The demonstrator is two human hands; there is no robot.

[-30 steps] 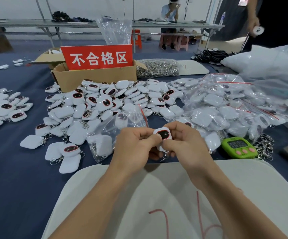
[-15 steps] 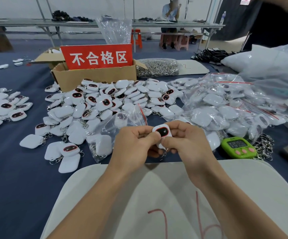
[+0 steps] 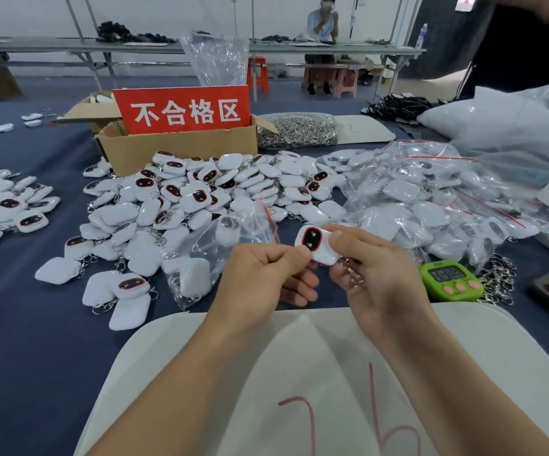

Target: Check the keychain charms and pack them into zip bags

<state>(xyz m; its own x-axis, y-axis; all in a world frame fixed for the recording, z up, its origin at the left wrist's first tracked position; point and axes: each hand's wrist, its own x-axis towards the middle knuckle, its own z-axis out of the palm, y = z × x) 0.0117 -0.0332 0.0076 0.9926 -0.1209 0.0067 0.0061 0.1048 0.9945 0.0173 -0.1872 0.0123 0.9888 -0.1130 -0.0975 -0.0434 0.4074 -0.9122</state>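
Observation:
A white keychain charm [image 3: 314, 243] with a black, red-rimmed face is held above the table's near middle. My left hand [image 3: 266, 274] pinches its lower left edge with thumb and forefinger. My right hand [image 3: 375, 271] grips its right side, and the metal ring hangs against that palm. Just behind my left hand lies an open zip bag [image 3: 210, 258] with a few charms inside. A big heap of loose charms [image 3: 200, 195] spreads across the blue cloth behind it.
A cardboard box [image 3: 181, 146] with a red sign stands at the back. Filled zip bags [image 3: 437, 195] pile up on the right, beside a green timer [image 3: 450, 279]. A white pad [image 3: 299, 383] lies under my forearms. More charms [image 3: 0, 202] sit far left.
The charm has turned in my fingers, its face now tilted left and upward. Both hands stayed in roughly the same place.

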